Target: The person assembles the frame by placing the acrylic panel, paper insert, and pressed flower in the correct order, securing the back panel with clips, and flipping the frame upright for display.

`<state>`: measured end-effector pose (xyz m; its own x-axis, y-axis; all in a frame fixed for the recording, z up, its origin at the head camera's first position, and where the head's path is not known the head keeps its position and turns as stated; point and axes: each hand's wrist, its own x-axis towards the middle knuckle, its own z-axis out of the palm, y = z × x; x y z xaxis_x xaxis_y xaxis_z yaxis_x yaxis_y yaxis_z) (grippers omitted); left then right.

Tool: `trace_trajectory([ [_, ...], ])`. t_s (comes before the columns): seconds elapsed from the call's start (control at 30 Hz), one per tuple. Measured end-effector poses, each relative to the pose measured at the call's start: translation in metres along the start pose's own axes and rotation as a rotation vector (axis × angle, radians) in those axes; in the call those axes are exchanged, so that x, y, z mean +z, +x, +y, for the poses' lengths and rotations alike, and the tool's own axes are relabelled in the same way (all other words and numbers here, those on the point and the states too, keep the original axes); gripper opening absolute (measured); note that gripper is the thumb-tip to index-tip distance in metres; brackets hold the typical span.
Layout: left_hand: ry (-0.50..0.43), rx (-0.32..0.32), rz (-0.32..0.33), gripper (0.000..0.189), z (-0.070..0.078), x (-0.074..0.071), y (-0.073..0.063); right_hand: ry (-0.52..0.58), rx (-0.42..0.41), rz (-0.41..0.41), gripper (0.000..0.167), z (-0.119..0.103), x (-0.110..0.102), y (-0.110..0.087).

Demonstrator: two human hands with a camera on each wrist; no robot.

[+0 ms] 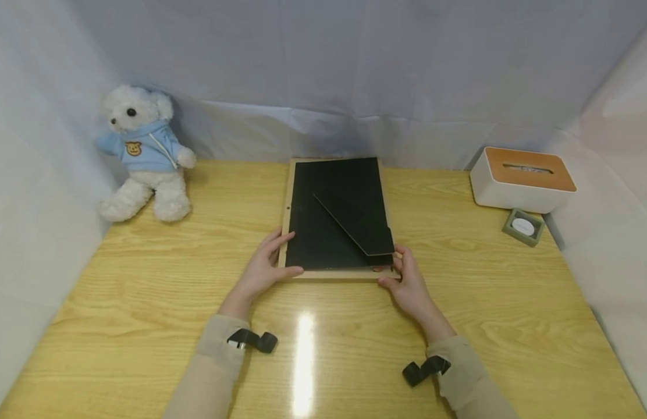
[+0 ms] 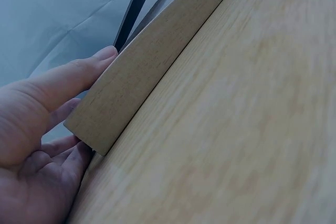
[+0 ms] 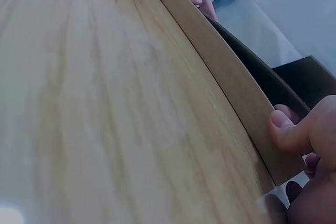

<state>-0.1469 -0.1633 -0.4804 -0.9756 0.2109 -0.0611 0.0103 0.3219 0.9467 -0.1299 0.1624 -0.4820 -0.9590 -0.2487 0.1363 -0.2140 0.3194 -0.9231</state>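
A picture frame (image 1: 334, 274) with a light wooden border lies face down on the table. Its black backing board (image 1: 323, 233) carries a black easel stand (image 1: 362, 230) that is tilted up from it. Along the near side, the backing board (image 3: 252, 66) shows raised above the wooden border. My left hand (image 1: 263, 267) grips the near left corner, thumb over the near edge and fingers at the left side. At the near right corner my right hand (image 1: 409, 285) pinches the frame, its thumb (image 3: 286, 129) against the border's outer side.
A white plush toy (image 1: 150, 151) in a blue hoodie sits at the back left. To the back right stands a tissue box (image 1: 522, 180) with an orange lid, and a small green square dish (image 1: 522, 227) is in front of it. Pale curtains (image 1: 334, 70) surround the wooden table (image 1: 145, 302).
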Motion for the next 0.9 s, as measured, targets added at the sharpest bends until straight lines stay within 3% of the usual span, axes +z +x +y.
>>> trace_trajectory([
  [0.13, -0.004, -0.006, 0.003, 0.081, 0.0, 0.0, 0.0, -0.014, 0.013, 0.008, 0.064, 0.001, -0.002, -0.001],
  [0.33, -0.021, 0.003, 0.001, 0.081, -0.002, 0.001, 0.0, -0.113, 0.05, 0.08, 0.036, 0.005, -0.007, -0.005],
  [0.53, -0.025, 0.002, 0.003, 0.08, -0.003, 0.001, 0.0, -0.183, -0.027, 0.142, 0.012, 0.004, -0.01, 0.0],
  [0.6, -0.018, 0.004, 0.003, 0.079, -0.003, 0.001, 0.0, -0.199, -0.005, 0.147, 0.02, 0.002, -0.011, 0.001],
  [0.77, -0.025, 0.018, 0.001, 0.074, 0.003, 0.001, -0.001, -0.136, 0.168, 0.144, 0.051, -0.006, -0.014, 0.005],
  [0.9, -0.043, 0.019, 0.01, 0.068, 0.005, 0.001, -0.001, -0.113, 0.247, 0.084, 0.05, -0.011, -0.02, 0.012],
])
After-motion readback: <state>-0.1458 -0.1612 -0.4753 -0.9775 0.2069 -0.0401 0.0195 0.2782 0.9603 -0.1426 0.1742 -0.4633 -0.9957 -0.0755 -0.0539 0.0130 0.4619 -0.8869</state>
